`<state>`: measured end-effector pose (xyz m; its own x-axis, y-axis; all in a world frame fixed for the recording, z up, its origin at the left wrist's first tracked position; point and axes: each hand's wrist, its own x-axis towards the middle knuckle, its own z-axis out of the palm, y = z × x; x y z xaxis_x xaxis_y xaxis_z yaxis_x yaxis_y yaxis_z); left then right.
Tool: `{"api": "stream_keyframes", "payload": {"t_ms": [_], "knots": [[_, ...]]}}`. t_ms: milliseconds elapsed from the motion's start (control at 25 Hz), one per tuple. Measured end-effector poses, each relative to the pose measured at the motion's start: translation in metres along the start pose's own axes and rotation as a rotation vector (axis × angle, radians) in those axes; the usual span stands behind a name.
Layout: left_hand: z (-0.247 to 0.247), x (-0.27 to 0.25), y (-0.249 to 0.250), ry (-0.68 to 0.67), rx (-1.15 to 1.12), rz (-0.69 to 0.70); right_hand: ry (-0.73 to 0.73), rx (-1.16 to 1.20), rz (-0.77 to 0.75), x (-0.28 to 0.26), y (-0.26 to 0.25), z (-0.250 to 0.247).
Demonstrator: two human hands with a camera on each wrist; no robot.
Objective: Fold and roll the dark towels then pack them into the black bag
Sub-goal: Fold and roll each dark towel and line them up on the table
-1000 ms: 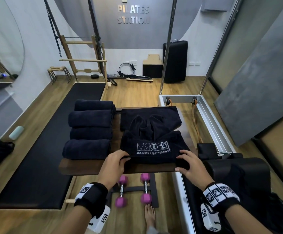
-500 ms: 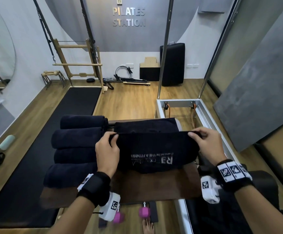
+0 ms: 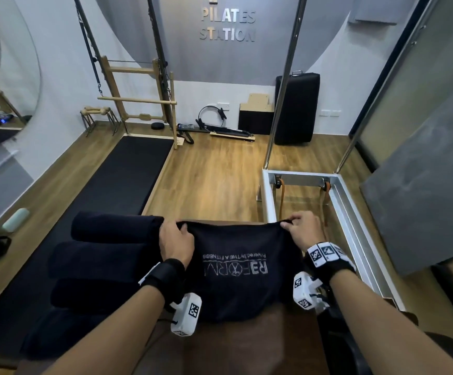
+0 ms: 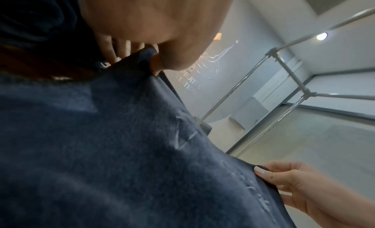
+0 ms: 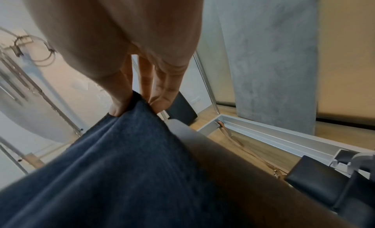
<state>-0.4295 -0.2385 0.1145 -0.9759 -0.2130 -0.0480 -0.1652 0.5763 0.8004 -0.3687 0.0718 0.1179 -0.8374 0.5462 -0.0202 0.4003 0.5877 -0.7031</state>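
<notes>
A dark towel (image 3: 236,269) with a white printed logo is stretched flat between my two hands above the brown table (image 3: 249,345). My left hand (image 3: 176,239) pinches its far left corner, and the thumb (image 4: 156,67) clamps the cloth (image 4: 101,143). My right hand (image 3: 298,230) pinches the far right corner, thumb and fingers (image 5: 119,103) closed on the hem (image 5: 113,159). Several rolled dark towels (image 3: 103,266) lie in a column to the left of my left hand. The black bag cannot be made out for certain.
A black floor mat (image 3: 90,226) runs along the left. A white metal reformer frame (image 3: 341,201) with chrome poles stands to the right of the table. Black padded gear (image 3: 382,355) sits low at the right edge.
Both hands took the towel's near edge, lifted it and carried it away from me over the table. The printed logo now reads upside down. The camera dipped closer.
</notes>
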Motion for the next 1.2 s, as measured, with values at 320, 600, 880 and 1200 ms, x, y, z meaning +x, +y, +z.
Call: {"api": "stream_keyframes", "payload": {"t_ms": [320, 600, 880, 1200], "knots": [[0.021, 0.014, -0.011, -0.084, 0.236, 0.031, -0.075, -0.114, -0.031, 0.011, 0.029, 0.032], [0.014, 0.001, -0.008, -0.054, 0.177, 0.057, -0.112, -0.202, 0.053, -0.003, 0.027, 0.019], [-0.026, -0.033, 0.028, 0.094, -0.165, 0.257, 0.050, 0.036, -0.010, -0.045, 0.010, -0.037], [-0.139, -0.068, 0.041, 0.015, -0.290, 0.383, 0.224, 0.276, -0.158, -0.128, -0.048, -0.140]]}}
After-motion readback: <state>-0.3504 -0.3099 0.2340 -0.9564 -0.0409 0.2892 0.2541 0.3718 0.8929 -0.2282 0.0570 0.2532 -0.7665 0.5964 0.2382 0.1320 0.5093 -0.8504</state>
